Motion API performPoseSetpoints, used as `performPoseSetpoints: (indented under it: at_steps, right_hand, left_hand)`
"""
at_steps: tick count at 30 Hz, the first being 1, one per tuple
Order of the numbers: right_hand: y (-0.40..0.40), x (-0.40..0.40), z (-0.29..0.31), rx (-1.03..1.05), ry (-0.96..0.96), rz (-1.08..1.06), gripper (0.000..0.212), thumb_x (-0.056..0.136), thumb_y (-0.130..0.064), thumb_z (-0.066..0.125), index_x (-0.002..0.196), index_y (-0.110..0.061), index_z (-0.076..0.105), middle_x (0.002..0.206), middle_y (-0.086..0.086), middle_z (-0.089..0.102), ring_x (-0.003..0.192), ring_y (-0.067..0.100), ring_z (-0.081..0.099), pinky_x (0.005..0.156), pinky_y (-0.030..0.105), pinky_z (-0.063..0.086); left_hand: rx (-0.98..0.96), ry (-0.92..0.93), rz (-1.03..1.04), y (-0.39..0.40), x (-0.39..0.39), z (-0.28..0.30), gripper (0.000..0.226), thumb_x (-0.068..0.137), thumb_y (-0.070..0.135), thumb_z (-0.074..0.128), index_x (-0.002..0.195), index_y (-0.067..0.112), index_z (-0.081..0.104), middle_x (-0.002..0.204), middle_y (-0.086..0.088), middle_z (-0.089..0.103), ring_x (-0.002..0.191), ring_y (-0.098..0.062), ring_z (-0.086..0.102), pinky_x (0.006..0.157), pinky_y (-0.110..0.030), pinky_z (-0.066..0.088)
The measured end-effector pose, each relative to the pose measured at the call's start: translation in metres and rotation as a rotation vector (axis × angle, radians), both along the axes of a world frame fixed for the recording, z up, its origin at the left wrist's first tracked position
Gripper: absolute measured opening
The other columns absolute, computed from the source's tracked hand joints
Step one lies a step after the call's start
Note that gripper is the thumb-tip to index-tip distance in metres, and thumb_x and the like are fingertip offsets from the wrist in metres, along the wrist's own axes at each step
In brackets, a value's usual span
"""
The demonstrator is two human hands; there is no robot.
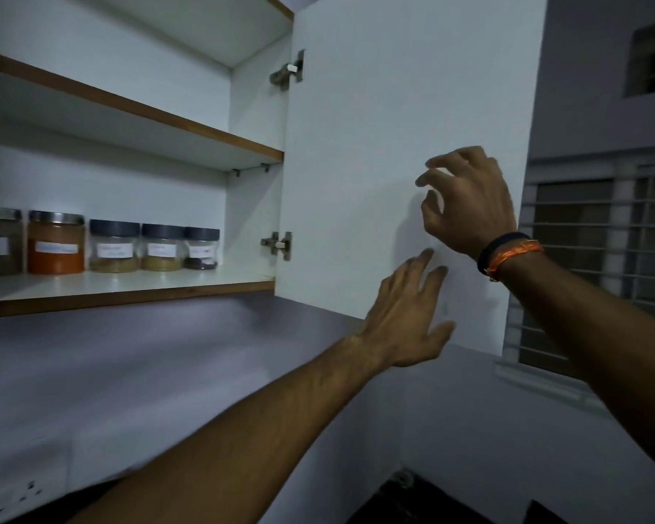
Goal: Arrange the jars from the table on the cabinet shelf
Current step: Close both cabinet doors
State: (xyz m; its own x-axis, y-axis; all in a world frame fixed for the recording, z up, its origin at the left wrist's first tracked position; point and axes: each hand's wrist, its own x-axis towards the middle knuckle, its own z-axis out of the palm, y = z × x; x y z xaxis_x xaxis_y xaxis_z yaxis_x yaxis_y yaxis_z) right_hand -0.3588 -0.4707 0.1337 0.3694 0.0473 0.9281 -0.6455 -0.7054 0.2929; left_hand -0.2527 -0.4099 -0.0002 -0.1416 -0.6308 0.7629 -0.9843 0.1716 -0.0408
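Observation:
Several labelled jars stand in a row on the lower cabinet shelf [129,285]: a steel-lidded jar [1,242] at the far left, an orange-filled jar [55,242], then three dark-lidded jars [114,245], [162,246], [201,247]. The white cabinet door [375,107] stands swung open on the right. My left hand [409,315] reaches up in front of the door's lower part with fingers spread and straight, holding nothing. My right hand [466,198], with bands on its wrist, hovers higher before the door, fingers loosely curled and empty. Whether either hand touches the door I cannot tell.
The upper shelf [148,119] holds nothing visible. Two metal hinges [288,71], [278,243] join the door to the cabinet side. A barred window [590,259] lies to the right. Below are a wall and a dark counter corner [413,497].

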Motion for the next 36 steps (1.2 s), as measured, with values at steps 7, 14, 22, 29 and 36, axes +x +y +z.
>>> performPoseSetpoints:
  at_steps: [7, 14, 22, 29, 36]
  right_hand:
    - [-0.037, -0.032, -0.003, -0.063, -0.110, -0.177, 0.029, 0.086, -0.015, 0.061, 0.113, -0.011, 0.070, 0.147, 0.018, 0.047, 0.141, 0.040, 0.033, 0.108, 0.052, 0.029]
    - [-0.046, -0.029, -0.009, 0.040, -0.289, 0.062, 0.027, 0.095, -0.011, 0.057, 0.121, -0.006, 0.066, 0.160, 0.024, 0.025, 0.150, 0.040, 0.020, 0.123, 0.049, 0.020]
    - [-0.038, -0.034, -0.006, 0.084, -0.351, 0.158, 0.026, 0.098, -0.016, 0.058, 0.120, -0.006, 0.066, 0.158, 0.022, 0.030, 0.149, 0.038, 0.026, 0.119, 0.052, 0.030]
    - [-0.002, -0.031, -0.006, 0.011, -0.399, 0.354, 0.021, 0.096, -0.014, 0.062, 0.113, -0.005, 0.070, 0.155, 0.017, 0.040, 0.146, 0.030, 0.036, 0.117, 0.042, 0.038]
    - [0.059, -0.012, -0.006, -0.003, -0.493, 0.632, 0.032, 0.089, 0.000, 0.065, 0.120, -0.003, 0.068, 0.149, 0.017, 0.048, 0.142, 0.024, 0.043, 0.115, 0.034, 0.040]
  left_hand:
    - [-0.106, 0.078, 0.076, -0.032, -0.043, 0.012, 0.103, 0.083, 0.069, 0.059, 0.156, 0.008, 0.020, 0.167, -0.012, 0.008, 0.153, -0.032, 0.012, 0.121, -0.053, 0.021]
    - [-0.058, 0.286, 0.250, -0.052, -0.074, 0.028, 0.141, 0.065, 0.082, 0.067, 0.157, 0.013, -0.016, 0.163, -0.014, -0.029, 0.151, -0.036, -0.023, 0.116, -0.064, -0.010]
    - [-0.020, 0.346, 0.217, -0.044, -0.084, 0.028, 0.146, 0.066, 0.069, 0.078, 0.154, 0.010, -0.021, 0.161, -0.018, -0.032, 0.149, -0.041, -0.026, 0.116, -0.068, -0.003]
    - [-0.042, 0.391, 0.119, -0.012, -0.075, 0.026, 0.150, 0.062, 0.062, 0.083, 0.153, 0.014, -0.026, 0.159, -0.012, -0.038, 0.146, -0.036, -0.034, 0.117, -0.063, -0.009]
    - [0.017, 0.427, 0.010, 0.048, -0.051, 0.026, 0.147, 0.066, 0.049, 0.084, 0.150, 0.023, -0.034, 0.157, 0.003, -0.042, 0.145, -0.021, -0.038, 0.123, -0.052, -0.008]
